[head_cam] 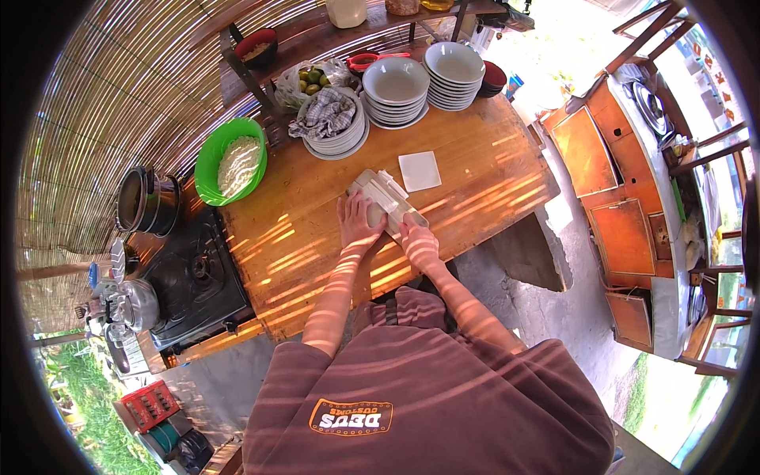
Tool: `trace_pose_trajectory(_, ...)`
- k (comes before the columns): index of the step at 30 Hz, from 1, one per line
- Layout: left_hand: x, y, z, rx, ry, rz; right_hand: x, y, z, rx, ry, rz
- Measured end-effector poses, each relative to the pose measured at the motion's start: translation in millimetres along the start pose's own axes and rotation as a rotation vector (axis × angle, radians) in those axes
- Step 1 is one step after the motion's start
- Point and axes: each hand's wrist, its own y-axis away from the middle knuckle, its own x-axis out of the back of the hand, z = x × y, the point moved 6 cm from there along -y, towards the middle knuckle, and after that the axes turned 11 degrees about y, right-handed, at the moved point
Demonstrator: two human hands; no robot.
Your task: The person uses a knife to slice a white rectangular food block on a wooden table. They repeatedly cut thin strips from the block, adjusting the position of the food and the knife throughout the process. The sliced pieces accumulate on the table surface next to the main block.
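On the wooden table, a long pale box or holder (380, 199) with a whitish piece on top lies at a slant under both hands. My left hand (358, 221) rests spread on its left side, fingers apart. At its near right end is my right hand (419, 242), its fingers bent against the edge; whether they grip it is unclear. A square white sheet, perhaps a paper napkin, (420, 171) lies flat just beyond the holder on the right. What the holder contains cannot be made out.
Stacked white bowls (396, 83) and plates with a checkered cloth (333, 113) stand at the table's back. A green basin (208, 160) of pale food is at the left, beside a black gas stove (196, 279) and a metal kettle (138, 306). A shelf (380, 22) spans the back.
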Motion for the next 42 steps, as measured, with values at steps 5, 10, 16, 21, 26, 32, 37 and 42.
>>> trace_pose_trajectory(5,-2.5,1.0,-1.9,0.004,-0.009,-0.019,2.2,11.5,9.3,0.008,-0.023,0.036)
trace_pose_trajectory(10,0.7,0.8,2.1,-0.016,-0.001,-0.014,7.0,25.2,20.6,0.002,-0.032,-0.002)
trace_pose_trajectory(16,3.2,4.5,-0.4,-0.038,0.026,-0.039,16.6,37.6,32.7,-0.022,-0.080,0.041)
trace_pose_trajectory(21,5.2,8.3,-4.9,-0.011,0.094,-0.049,16.4,28.1,21.2,-0.031,-0.077,0.046)
trace_pose_trajectory(26,4.7,9.3,-8.1,-0.009,0.076,-0.029,-4.0,-1.2,-0.6,0.012,-0.055,0.027)
trace_pose_trajectory(32,5.7,6.9,-9.3,0.006,0.082,-0.030,-11.7,-21.9,-25.4,0.073,-0.104,0.080)
trace_pose_trajectory(37,6.2,6.8,-10.5,0.029,0.094,-0.032,-11.0,-28.0,-38.4,0.076,-0.108,0.070)
trace_pose_trajectory(42,4.2,7.8,-12.9,0.063,0.105,-0.050,-17.9,-35.5,-41.3,0.070,-0.090,0.030)
